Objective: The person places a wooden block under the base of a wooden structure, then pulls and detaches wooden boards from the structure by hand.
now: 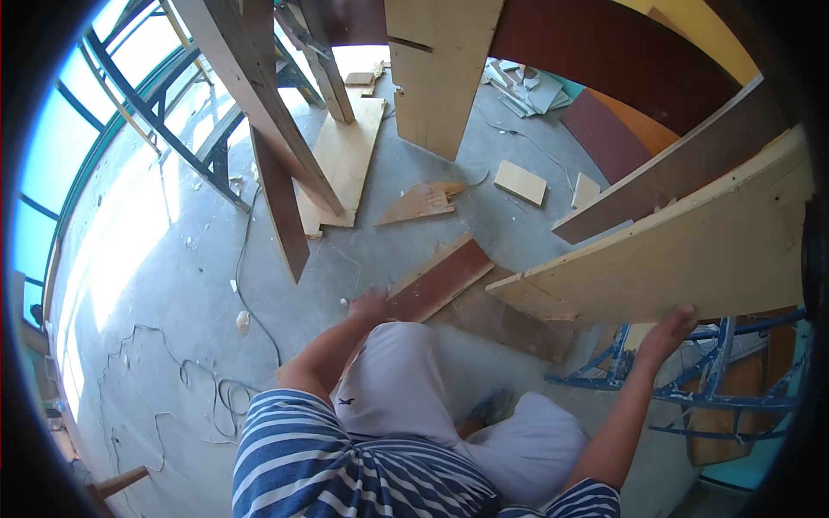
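My left hand (371, 306) reaches down to the left edge of a reddish-brown board (440, 281) with pale edges, which lies slanted near the floor; its fingers are too small and blurred to read. To the right, my right hand (678, 328) is closed on the lower edge of a large pale plywood panel (673, 242) that stretches across the right side. A brown board (509, 319) lies under the panel's left end.
A blue metal ladder (717, 363) lies at the right below the panel. Upright boards (440, 95) stand ahead. Broken plywood (423, 203), a small pale block (521, 182) and a cable (244, 250) lie on the grey floor. A stepladder (164, 112) is at upper left.
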`<state>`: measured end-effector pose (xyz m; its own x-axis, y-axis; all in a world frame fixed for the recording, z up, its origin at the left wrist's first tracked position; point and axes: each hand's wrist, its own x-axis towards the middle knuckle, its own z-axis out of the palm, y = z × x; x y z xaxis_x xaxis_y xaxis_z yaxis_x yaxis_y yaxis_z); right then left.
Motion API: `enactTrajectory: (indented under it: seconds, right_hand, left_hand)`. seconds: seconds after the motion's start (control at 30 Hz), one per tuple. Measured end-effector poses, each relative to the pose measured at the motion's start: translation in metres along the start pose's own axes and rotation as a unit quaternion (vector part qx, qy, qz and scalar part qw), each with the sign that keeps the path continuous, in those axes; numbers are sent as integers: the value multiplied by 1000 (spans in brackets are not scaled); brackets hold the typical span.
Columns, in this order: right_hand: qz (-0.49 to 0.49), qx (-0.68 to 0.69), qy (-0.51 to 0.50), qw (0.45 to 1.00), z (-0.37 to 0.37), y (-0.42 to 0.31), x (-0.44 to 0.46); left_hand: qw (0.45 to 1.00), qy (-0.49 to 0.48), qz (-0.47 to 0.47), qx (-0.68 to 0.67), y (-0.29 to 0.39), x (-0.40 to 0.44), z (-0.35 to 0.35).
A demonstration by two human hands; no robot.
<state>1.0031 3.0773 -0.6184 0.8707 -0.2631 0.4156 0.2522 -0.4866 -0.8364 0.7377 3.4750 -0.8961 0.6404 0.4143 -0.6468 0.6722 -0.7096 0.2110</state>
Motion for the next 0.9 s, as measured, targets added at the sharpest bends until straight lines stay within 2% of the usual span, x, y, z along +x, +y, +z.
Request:
enactTrajectory:
  seconds: [0.07,0.2,0.23,0.27,0.33,0.4,0.5,0.6,0.67,0.7,0.73,0.77,0.8,0.83,0.87,0.9]
  right_hand:
    - [5,-7,-5,1000,-5,4,-4]
    - [-7,35,-18,999,-5,-1,-4]
    - [1,41,-32,999,-7,-4,-5]
    - [1,47,-44,998,-9,-3,-3]
    - [15,33,-67,997,-10,-3,-3]
    - [41,-13,-87,995,-13,-8,-1]
    - [50,-4,-124,991,-24,-31,0]
    - [60,-165,-226,958,-55,-46,16]
    - [204,-236,-250,917,-73,-63,13]
    - [256,-280,-279,882,-83,-70,13]
    - [305,-305,-336,838,-96,-75,15]
    - [340,-322,-429,773,-110,-77,16]
    - [348,-339,-517,705,-126,-94,17]
    - [343,-376,-595,622,-134,-139,15]
    - [322,-393,-623,595,-139,-178,12]
    - [300,-409,-647,569,-140,-211,9]
  left_hand:
    - [997,59,-6,-57,-10,-21,-13]
    - [990,59,-45,-120,11,-60,-55]
    - [989,50,-37,-135,29,-68,-66]
    - [990,76,42,-113,45,-69,-68]
    - [975,96,78,-187,81,-60,-66]
    - [968,85,77,-221,130,-123,-123]
    - [955,83,164,-231,155,-171,-141]
    - [969,0,136,-206,134,-253,-182]
    - [973,34,77,-217,85,-295,-162]
    - [972,47,31,-228,57,-340,-174]
    - [967,32,-56,-248,28,-384,-181]
    - [962,13,-95,-255,-14,-410,-157]
    - [955,5,-148,-259,-48,-454,-151]
    - [941,5,-219,-259,-53,-535,-213]
    - [911,-20,-325,-253,-95,-558,-173]
    - [890,-20,-369,-268,-121,-600,-162]
